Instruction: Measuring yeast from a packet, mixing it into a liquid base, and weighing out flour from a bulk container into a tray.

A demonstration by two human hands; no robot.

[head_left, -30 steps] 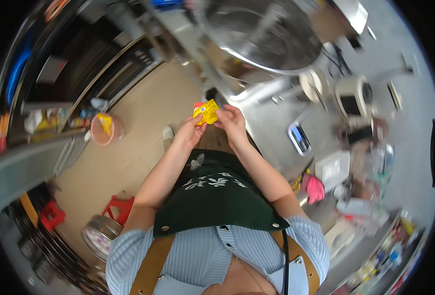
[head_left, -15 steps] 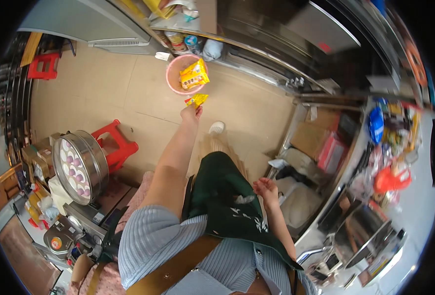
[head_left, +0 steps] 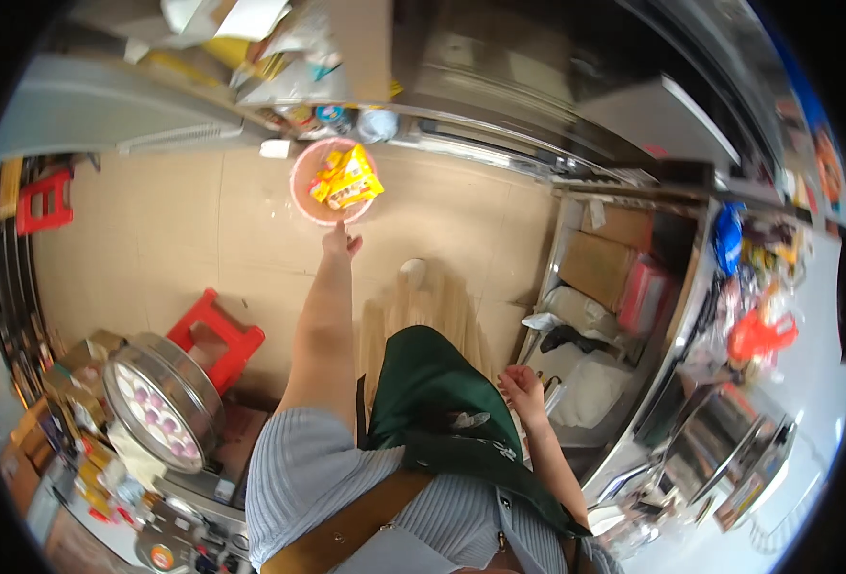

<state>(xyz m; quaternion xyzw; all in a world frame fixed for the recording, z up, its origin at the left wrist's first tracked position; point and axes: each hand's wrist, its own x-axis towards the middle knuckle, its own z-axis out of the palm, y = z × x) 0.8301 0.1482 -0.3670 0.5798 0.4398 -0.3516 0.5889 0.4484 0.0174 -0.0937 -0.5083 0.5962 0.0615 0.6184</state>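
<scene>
My left hand (head_left: 342, 241) is stretched far forward, just below the near rim of a pink bin (head_left: 300, 203) on the floor. One finger points toward the rim and the others bend loosely, with nothing visible in them. Inside the bin lie crumpled yellow packets (head_left: 351, 180), the largest rising above the rim at the right. My right hand (head_left: 523, 392) hangs beside my dark green apron (head_left: 433, 383), its fingers loosely bent and apart, holding nothing I can see.
Red stools (head_left: 217, 340) stand at left. Near one, a round metal steamer (head_left: 179, 383) holds white and purple pieces. To the right is an open shelf unit (head_left: 543, 249) with boxes (head_left: 597, 268). A cluttered counter (head_left: 796, 383) lies beyond it.
My left hand has let go of the small yellow packet, which now appears to lie in the bin with the larger one. The view has shifted, and my right hand stays by the apron.
</scene>
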